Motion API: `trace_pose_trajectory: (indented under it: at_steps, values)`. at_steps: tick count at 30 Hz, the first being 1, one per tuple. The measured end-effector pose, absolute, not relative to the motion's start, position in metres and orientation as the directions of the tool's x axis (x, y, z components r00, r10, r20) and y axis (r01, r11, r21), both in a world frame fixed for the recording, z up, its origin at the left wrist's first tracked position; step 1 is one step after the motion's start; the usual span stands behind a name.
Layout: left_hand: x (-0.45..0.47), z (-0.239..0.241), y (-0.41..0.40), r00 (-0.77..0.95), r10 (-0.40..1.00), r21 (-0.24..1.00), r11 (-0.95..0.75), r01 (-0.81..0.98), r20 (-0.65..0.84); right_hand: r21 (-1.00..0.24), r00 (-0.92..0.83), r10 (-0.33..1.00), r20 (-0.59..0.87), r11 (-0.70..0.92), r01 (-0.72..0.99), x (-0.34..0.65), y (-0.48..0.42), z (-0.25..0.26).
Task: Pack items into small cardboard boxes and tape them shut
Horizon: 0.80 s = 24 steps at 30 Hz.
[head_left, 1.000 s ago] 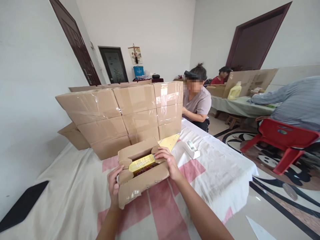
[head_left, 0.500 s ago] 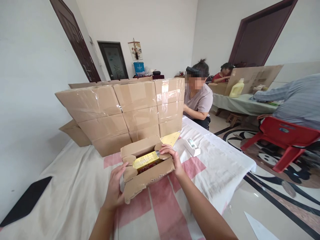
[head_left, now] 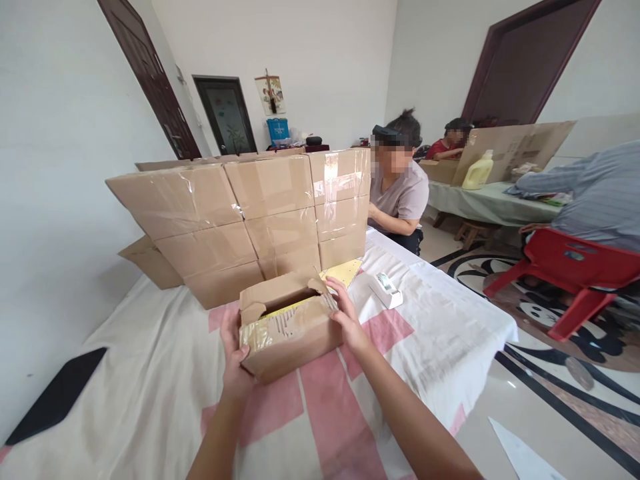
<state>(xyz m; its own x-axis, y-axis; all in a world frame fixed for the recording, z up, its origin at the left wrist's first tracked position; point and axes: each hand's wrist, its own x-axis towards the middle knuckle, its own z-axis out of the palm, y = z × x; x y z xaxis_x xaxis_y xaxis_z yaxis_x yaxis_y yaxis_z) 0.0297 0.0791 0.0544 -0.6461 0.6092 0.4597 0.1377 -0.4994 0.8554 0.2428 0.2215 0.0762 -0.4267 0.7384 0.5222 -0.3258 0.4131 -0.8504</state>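
A small cardboard box sits on the pink and white cloth, gripped between both hands. My left hand holds its left end, thumb on the near corner. At the right end, my right hand has its fingers over the edge by a bent end flap and its thumb on the near side. The near flap, with clear tape and torn paper, is folded over the opening. Only a thin strip of a yellow package shows inside. The far flap stands up.
Behind the box rises a wall of taped cardboard boxes. A white tape dispenser and a yellow sheet lie to the right. A person crouches beyond the table edge. A red chair stands at right.
The near flap has been folded inward over the opening, covering most of the yellow package. My left thumb has moved up to the box's near corner.
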Motion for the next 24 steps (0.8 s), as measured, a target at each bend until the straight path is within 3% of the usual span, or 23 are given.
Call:
trace_pose_trajectory:
  at_steps: [5,9,15,20,24]
  values:
    - [0.022,0.055,0.072,-0.618,0.692,0.9,-0.432,0.06,0.373,-0.902,-0.549,0.717,0.43,0.313,-0.297,0.249,0.223,0.078]
    - [0.02,0.055,0.067,-0.626,0.668,0.89,-0.444,0.099,0.403,-0.9,-0.479,0.764,0.431,0.332,-0.281,0.249,0.217,0.082]
    - [0.013,0.057,0.066,-0.6,0.647,0.873,-0.44,0.209,0.47,-0.853,-0.364,0.784,0.503,0.382,-0.354,0.241,0.218,0.08]
    - [0.01,0.054,0.071,-0.609,0.574,0.834,-0.439,0.335,0.547,-0.82,-0.411,0.71,0.572,0.485,-0.303,0.243,0.221,0.083]
    - [0.008,0.054,0.072,-0.651,0.564,0.859,-0.382,0.34,0.508,-0.807,-0.441,0.676,0.59,0.513,-0.293,0.245,0.224,0.082]
